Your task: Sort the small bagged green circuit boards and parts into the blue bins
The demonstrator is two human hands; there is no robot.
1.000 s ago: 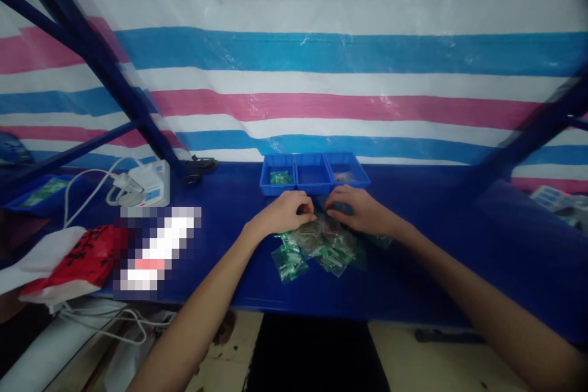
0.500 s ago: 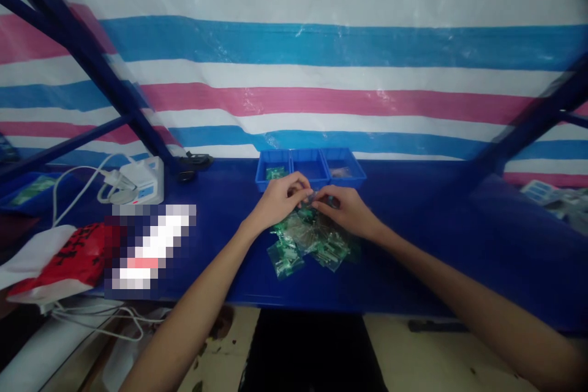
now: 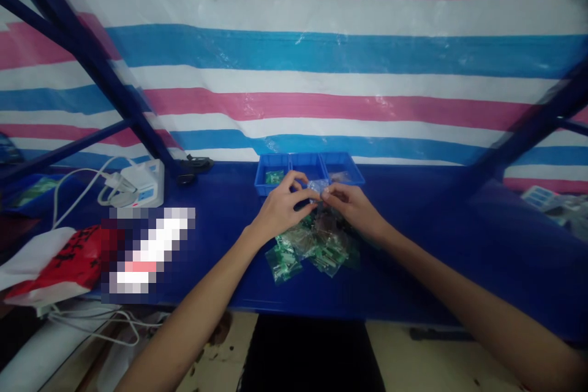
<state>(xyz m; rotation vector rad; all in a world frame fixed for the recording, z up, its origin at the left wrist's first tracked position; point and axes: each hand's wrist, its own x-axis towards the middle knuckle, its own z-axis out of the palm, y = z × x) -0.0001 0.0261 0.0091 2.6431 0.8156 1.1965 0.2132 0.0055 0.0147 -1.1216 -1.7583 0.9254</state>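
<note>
Between my two hands, a small clear plastic bag [image 3: 318, 185] is pinched in front of the blue bins. My left hand [image 3: 285, 203] grips its left side with thumb and fingertips. At its right edge, my right hand [image 3: 351, 207] has thumb and fingers pressed together on the plastic. Below both hands lies a pile of clear bags with green circuit-board-like pieces [image 3: 328, 252], partly covered by the hands. A three-part blue bin [image 3: 264, 188] stands just behind; its left compartment holds green bagged pieces [image 3: 274, 177].
A white power strip [image 3: 151, 184] with cables, a red and white bag [image 3: 76, 260] and a pixelated white item are at the left of the blue table [image 3: 427, 245]. Another blue tray [image 3: 34, 205] is farther left. Grey and white items [image 3: 544, 199] lie far right.
The clear bag now shows more plainly between my hands. My left hand's fingers have spread wider around it, and my right hand has shifted slightly right. The view has tilted a little.
</note>
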